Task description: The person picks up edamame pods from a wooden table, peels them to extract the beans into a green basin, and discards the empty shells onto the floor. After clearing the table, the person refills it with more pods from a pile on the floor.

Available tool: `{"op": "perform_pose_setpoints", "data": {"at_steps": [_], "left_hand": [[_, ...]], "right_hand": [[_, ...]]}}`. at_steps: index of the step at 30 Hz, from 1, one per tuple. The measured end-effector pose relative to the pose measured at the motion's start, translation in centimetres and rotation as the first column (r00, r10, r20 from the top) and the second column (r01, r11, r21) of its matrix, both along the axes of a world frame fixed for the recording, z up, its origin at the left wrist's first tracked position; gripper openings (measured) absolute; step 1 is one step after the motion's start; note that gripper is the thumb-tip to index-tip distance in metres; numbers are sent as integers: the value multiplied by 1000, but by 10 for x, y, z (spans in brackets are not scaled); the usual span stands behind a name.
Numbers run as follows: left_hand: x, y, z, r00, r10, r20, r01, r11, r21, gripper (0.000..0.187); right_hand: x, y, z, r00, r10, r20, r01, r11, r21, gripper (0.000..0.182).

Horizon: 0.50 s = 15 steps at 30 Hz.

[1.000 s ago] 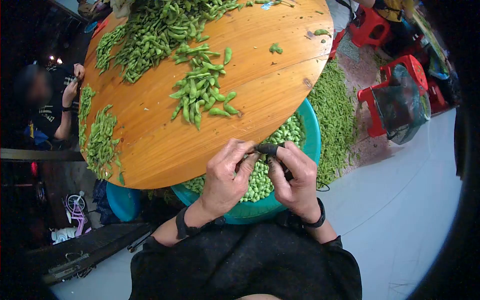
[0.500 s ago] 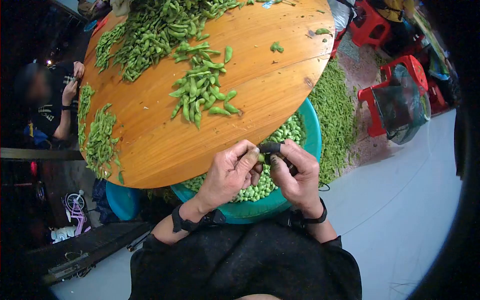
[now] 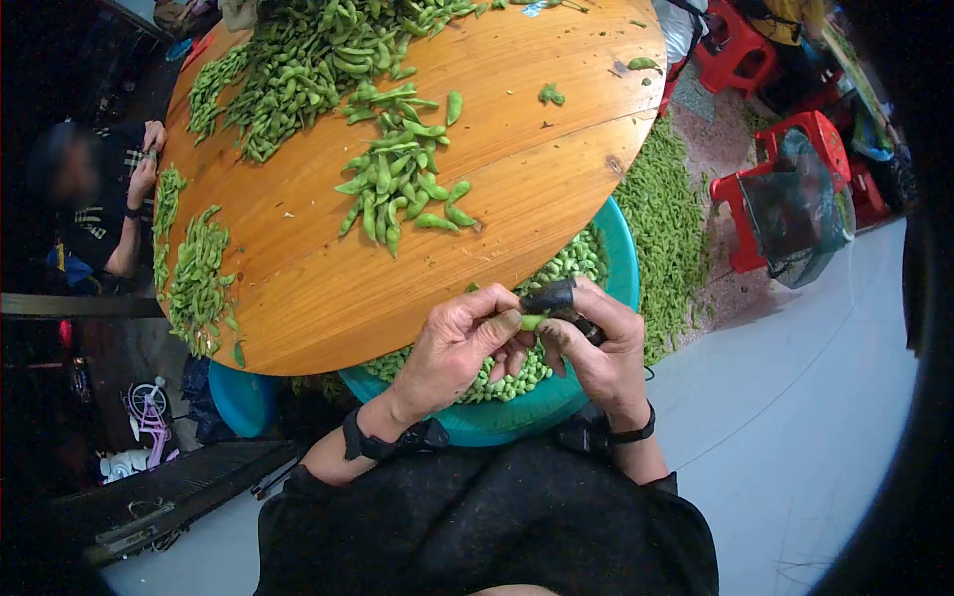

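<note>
My left hand [image 3: 459, 343] pinches a green edamame pod [image 3: 531, 323] between thumb and fingertips, above the teal basin's near part. On the pod's other side is my right hand [image 3: 603, 348], its index finger wrapped in a black cover and its thumb darkened. The right thumb and index finger close around the pod's right end; part of this contact is hidden. Below both hands, shelled green beans [image 3: 512, 382] fill the teal basin [image 3: 623, 258]. A small heap of edamame pods [image 3: 397, 174] lies on the round wooden table [image 3: 537, 169] ahead.
A large pile of pods [image 3: 308, 79] covers the table's far left, with a smaller heap [image 3: 202, 273] at its left edge. Pods or husks [image 3: 661, 238] spread over the floor at right, beside a red stool [image 3: 820, 134]. Another person [image 3: 104, 204] sits at left.
My right hand has shifted slightly right and its fingers have opened a little, so more of the pod shows. My left hand stays almost in place.
</note>
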<state>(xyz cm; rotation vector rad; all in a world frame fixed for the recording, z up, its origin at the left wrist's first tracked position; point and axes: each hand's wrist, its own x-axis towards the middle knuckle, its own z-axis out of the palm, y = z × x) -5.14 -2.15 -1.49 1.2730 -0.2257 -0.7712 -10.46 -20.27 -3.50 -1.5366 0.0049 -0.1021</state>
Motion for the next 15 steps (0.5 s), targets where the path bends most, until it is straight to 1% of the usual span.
{"op": "perform_pose_setpoints", "data": {"at_steps": [1,3,4,6,10,11,12,13,15], "left_hand": [[1,1,-1,1000,0,0,0,1000,0,18],[2,2,-2,966,-70,-248,22,981,-192,19],[2,4,-5,966,-71,-248,22,981,-192,19],[4,6,-13,925,-134,-354,26,955,-295,21],[8,9,-16,902,-171,-396,40,947,-317,21],[10,9,-15,890,-184,-416,51,949,-310,20],[11,10,-14,878,-196,-436,62,951,-302,19],[12,12,-15,878,-195,-437,61,951,-302,19],[13,13,-17,923,-163,-347,84,969,-231,16]], "right_hand": [[-1,0,2,1000,0,0,0,1000,0,20],[-1,0,6,999,36,28,-40,987,158,20],[-2,0,6,999,36,28,-40,987,158,20],[-2,1,6,998,65,18,-67,968,243,19],[-2,1,1,998,64,-11,-59,968,244,22],[0,0,-1,992,28,120,-32,999,27,24],[0,0,-2,967,22,253,26,982,-185,27],[1,1,-1,967,22,252,26,982,-185,27],[1,6,3,916,-19,401,169,924,-342,32]]}}
